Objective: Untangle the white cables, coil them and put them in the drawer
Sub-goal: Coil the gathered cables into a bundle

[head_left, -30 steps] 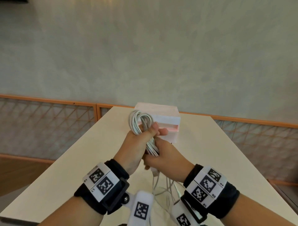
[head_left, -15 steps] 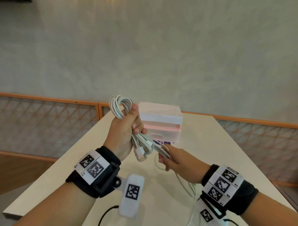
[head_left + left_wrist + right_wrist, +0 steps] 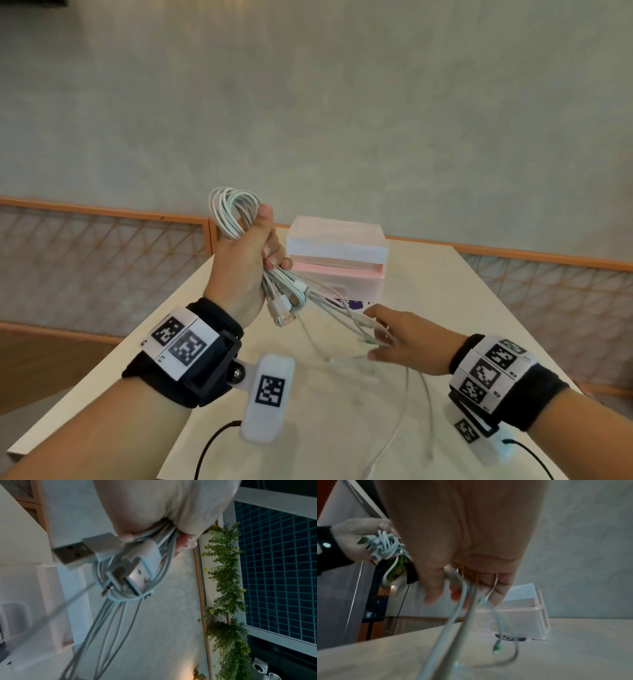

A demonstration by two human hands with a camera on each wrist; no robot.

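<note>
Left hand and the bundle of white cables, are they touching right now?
Touching. In the head view the left hand has its thumb and fingers curled round the white cables; the left wrist view shows them wedged in its grip.

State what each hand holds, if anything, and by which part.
The left hand grips the white cables round the coil's middle. The right hand touches trailing strands; whether it pinches them is blurred.

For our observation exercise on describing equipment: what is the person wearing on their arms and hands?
The left hand and right hand are bare; no sleeves. Each wrist wears a black band wrapped in white tags printed with black square codes. A white pod bearing another code hangs under each wrist, trailing a thin black cable.
</note>
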